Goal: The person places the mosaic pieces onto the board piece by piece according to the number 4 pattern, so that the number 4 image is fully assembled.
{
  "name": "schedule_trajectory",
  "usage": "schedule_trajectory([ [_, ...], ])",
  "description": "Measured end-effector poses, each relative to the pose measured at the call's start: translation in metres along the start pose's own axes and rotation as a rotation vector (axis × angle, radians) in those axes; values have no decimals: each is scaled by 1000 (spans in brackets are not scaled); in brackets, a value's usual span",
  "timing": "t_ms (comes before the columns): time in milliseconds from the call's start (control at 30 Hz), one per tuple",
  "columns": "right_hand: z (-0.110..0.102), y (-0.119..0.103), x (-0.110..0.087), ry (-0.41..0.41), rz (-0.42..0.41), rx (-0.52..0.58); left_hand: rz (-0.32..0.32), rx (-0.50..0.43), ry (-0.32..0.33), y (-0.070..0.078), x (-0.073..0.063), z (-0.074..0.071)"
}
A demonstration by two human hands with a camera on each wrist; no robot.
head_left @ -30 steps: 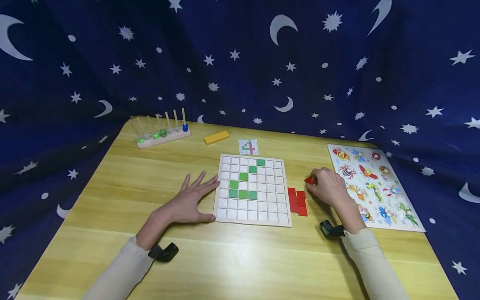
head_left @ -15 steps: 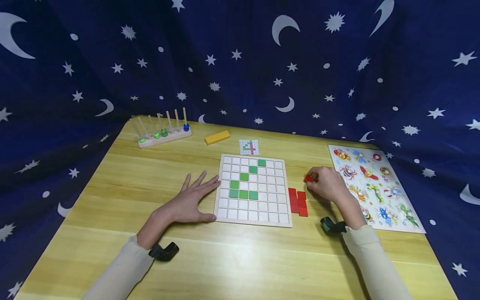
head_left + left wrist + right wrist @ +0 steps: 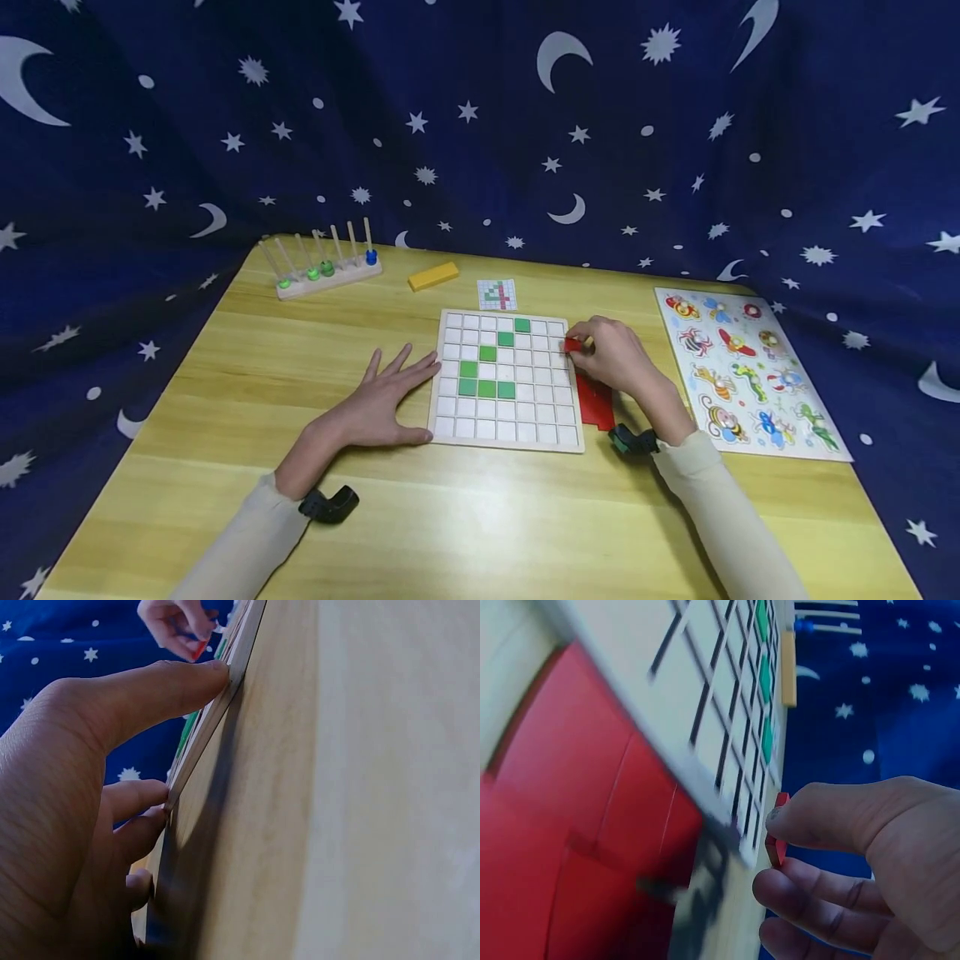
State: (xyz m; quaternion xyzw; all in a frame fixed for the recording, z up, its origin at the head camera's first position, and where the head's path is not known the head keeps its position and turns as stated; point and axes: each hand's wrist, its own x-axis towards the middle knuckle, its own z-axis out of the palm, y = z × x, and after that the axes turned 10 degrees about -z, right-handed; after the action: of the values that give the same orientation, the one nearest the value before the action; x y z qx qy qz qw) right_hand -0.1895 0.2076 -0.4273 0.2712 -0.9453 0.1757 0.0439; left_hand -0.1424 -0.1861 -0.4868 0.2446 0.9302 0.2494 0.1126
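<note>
A wooden grid board [image 3: 486,429] lies mid-table, with several green tiles [image 3: 487,388] set in its cells. Along its left edge, my left hand [image 3: 375,406] rests with fingers spread; in the left wrist view the thumb and fingertips touch the board's side. Between thumb and fingers, my right hand [image 3: 617,357] pinches a red tile [image 3: 777,832] at the board's upper right edge. More red tiles [image 3: 596,405] lie flat against the board's right side, partly covered by the right hand and wrist in the head view.
Behind the board are a small pattern card [image 3: 497,294] and a yellow block [image 3: 432,276]. A peg stand [image 3: 330,282] with green and blue rings stands at the back left. An insect picture sheet [image 3: 750,375] lies at the right. A starry cloth [image 3: 480,125] hangs behind the table.
My right hand has moved left with the red tile, from beside the insect sheet to the board's right edge. My left hand has stayed on the board's left edge.
</note>
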Motion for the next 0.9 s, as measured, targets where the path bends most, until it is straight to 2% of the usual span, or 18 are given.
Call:
schedule_trajectory([
  [167, 3, -10, 13, -7, -38, 7, -5, 1, -2, 0, 1, -2],
  [700, 22, -29, 37, -51, -125, 13, -4, 0, 7, 0, -3, -2],
  [900, 27, -33, 45, -97, -112, 11, 5, -7, 8, 3, -2, -2],
])
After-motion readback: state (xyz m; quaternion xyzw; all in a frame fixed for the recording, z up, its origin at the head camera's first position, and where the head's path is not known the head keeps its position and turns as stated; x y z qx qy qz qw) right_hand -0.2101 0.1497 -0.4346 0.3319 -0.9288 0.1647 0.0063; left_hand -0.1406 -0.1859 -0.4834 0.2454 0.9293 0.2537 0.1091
